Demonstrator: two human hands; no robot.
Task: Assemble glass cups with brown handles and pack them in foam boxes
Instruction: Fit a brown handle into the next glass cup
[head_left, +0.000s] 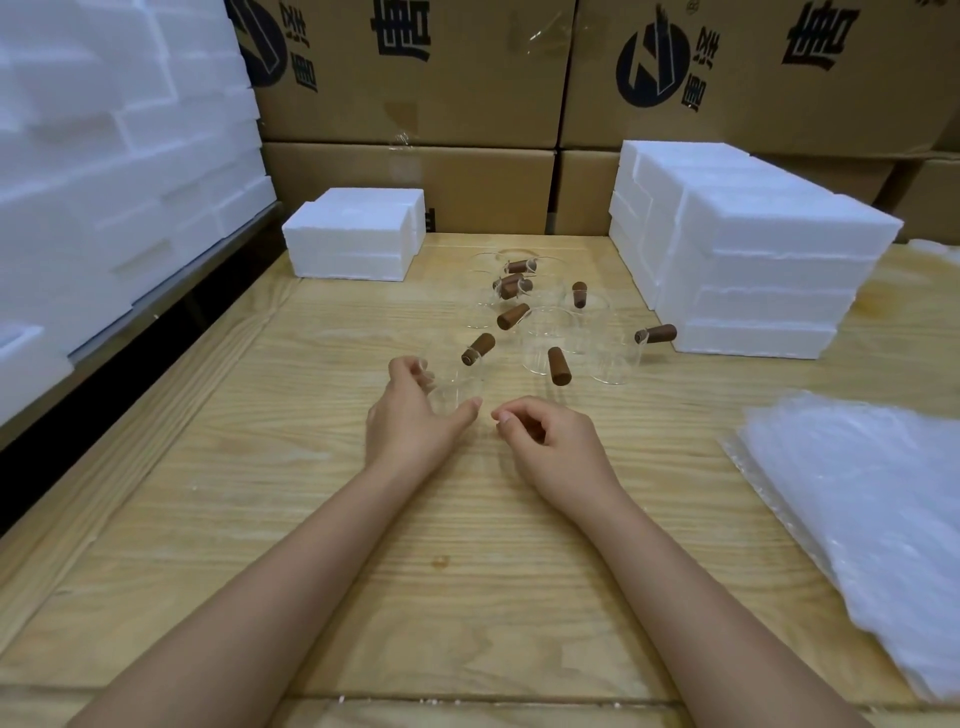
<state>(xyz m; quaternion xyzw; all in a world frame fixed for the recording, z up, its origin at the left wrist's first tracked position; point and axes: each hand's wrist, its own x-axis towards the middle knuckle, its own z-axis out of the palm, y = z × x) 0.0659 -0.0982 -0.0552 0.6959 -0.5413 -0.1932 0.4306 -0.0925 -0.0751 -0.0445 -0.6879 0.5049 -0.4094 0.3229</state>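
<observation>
Taking up one cup for packing, by the look of it. Holding the nearest cup (453, 387) in the left hand (410, 415), clamping the grip round the glass with the thumb on the near side and the fingers curled over the far side. Resting the right hand (553, 439) just beside it on the counter (467, 571), curling its grip loosely and holding nothing that shows. Seeing the brown handle (478, 349) already fitted and sticking up and away from the wrist, so judging assembly done for this one.

Next, probably lifting the cup clear and toward the body, away from the other cups (550, 332) bunched close behind it and partly touching. Then needing a foam box opened: reaching either for the small stack of foam boxes (353, 234) at the back left or the big stack (753, 270) at the right. Possibly wrapping first in the plastic sheets (857, 519) lying at the near right.

Having plenty of bare counter in front of both arms. Minding the counter's left edge, dropping to a dark gap beside the foam wall (104, 156), and avoiding a sideways sweep into the glass.
</observation>
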